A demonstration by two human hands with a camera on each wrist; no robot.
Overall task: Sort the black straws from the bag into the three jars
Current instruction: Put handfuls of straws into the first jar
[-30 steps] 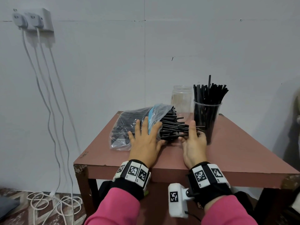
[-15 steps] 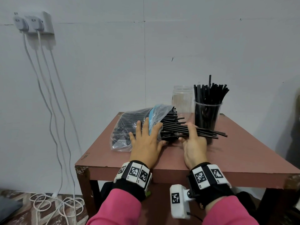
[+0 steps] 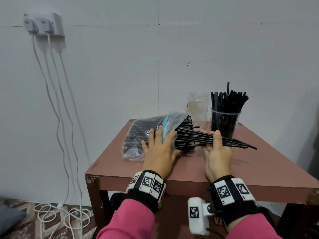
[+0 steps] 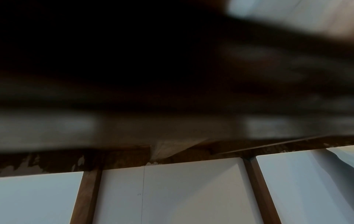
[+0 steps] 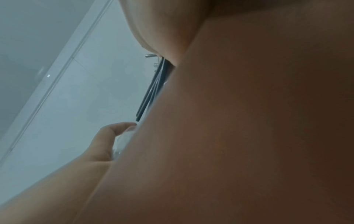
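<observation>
A clear plastic bag (image 3: 138, 133) full of black straws lies on the brown table (image 3: 269, 163), its mouth facing right. My left hand (image 3: 160, 149) lies flat on the bag with fingers spread. My right hand (image 3: 215, 147) pinches a bundle of black straws (image 3: 238, 143) partly drawn out of the bag, their tips pointing right. Behind it stands a clear jar (image 3: 224, 124) packed with upright black straws, and an empty clear jar (image 3: 197, 106) is to its left. In the right wrist view a few straws (image 5: 153, 89) show past the palm. The left wrist view is dark and blurred.
The table stands against a white wall. A socket with two white plugs (image 3: 43, 25) is on the wall at left, its cables (image 3: 57, 213) hanging down to a coil on the patterned floor. The table's right half (image 3: 259, 169) is bare.
My right hand has drawn the bundle of straws farther out of the bag to the right, lifting slightly. The left hand has stayed pressed on the bag.
</observation>
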